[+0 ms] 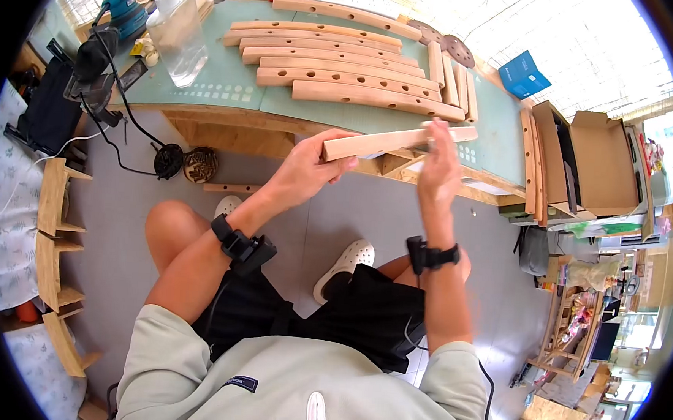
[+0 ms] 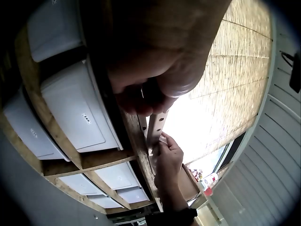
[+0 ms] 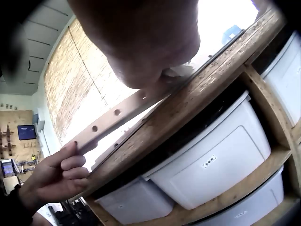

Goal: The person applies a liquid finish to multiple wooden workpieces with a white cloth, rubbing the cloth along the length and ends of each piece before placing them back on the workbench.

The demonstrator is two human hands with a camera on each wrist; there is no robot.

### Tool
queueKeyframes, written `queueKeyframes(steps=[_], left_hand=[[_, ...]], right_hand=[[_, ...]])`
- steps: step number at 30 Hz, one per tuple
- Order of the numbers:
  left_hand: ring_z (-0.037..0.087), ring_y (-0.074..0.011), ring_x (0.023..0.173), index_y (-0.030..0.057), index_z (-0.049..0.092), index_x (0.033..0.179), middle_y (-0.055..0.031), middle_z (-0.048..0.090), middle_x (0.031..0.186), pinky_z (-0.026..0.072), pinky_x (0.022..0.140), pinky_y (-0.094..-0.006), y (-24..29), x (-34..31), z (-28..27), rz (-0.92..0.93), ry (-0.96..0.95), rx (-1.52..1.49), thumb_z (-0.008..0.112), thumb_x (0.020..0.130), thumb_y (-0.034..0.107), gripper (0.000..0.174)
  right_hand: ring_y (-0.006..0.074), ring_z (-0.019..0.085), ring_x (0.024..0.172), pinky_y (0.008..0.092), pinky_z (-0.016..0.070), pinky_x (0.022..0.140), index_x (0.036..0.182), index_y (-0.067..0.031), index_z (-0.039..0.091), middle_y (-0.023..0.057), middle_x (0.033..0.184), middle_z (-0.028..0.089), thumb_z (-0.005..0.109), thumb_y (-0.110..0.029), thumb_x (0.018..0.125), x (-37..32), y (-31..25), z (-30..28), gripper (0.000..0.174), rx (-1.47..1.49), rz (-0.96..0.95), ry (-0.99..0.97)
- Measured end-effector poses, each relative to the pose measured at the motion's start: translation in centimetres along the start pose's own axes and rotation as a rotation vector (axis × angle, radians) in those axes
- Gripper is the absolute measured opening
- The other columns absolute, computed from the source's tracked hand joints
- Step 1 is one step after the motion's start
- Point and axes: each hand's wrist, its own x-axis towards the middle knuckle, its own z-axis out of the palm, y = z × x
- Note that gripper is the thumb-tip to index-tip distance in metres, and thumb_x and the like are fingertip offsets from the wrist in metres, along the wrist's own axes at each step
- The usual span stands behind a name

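- Left hand (image 1: 308, 163): fingers and thumb curled around one end of a wooden bar (image 1: 386, 142).
- Right hand (image 1: 439, 170): blurred in the head view; in the wrist views its fingers are curled at the bar's other part, holding a pale sheet (image 3: 181, 70) against the wood.
- The bar: held lengthwise between the hands, round holes along one face; seen from the head, it overlaps the front edge of the worktop (image 1: 500, 142). Contact with that edge cannot be told.
- Long bars (image 1: 351, 80): laid in rows behind it, roughly parallel to the front edge.
- Shorter bars (image 1: 462, 86): side by side at the rows' right end.
- Brown discs (image 1: 459, 51): near the back edge.
- Clear bottle (image 1: 179, 38): toward the left end; teal sander (image 1: 124, 9) at the back left corner.
- Blue packet (image 1: 524, 74): near the back right corner.
- Cardboard box (image 1: 602, 159): beyond the right edge.
- White bins (image 3: 211, 155): beneath the worktop.
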Motion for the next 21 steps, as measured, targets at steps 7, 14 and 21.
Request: queueKeyframes(steps=[7, 14, 21], left_hand=[[0.053, -0.0035, 0.074, 0.0066, 0.064, 0.132, 0.0045, 0.065, 0.092, 0.0455, 0.060, -0.0223, -3.2, 0.3, 0.0, 0.079, 0.036, 0.009, 0.070, 0.098, 0.010, 0.035], [0.060, -0.0060, 0.082, 0.0044, 0.064, 0.128, 0.0019, 0.067, 0.095, 0.0509, 0.072, -0.0252, -1.8, 0.1, -1.0, 0.093, -0.081, -0.125, 0.068, 0.098, 0.013, 0.032], [0.059, -0.0078, 0.073, 0.0026, 0.058, 0.137, -0.0003, 0.064, 0.087, 0.0517, 0.067, -0.0257, 0.5, -0.2, -0.4, -0.085, 0.013, -0.198, 0.072, 0.098, 0.019, 0.044]], right_hand=[[0.0315, 0.060, 0.132, 0.0446, 0.0475, 0.112, 0.126, -0.0022, 0.068, 0.0160, 0.133, 0.067, 0.056, 0.010, 0.083, -3.7, -14.8, 1.4, 0.047, 0.461, -0.172, -0.282], [0.0245, 0.065, 0.120, 0.0395, 0.0548, 0.100, 0.137, -0.0002, 0.062, 0.0136, 0.129, 0.067, 0.048, 0.001, 0.102, -3.9, -10.8, -3.3, 0.037, 1.393, 0.874, -0.141], [0.0201, 0.068, 0.108, 0.0321, 0.0561, 0.091, 0.141, 0.0016, 0.056, 0.0124, 0.127, 0.067, 0.052, -0.007, 0.106, -1.9, 0.9, -4.6, 0.036, 1.305, 1.040, 0.186]])
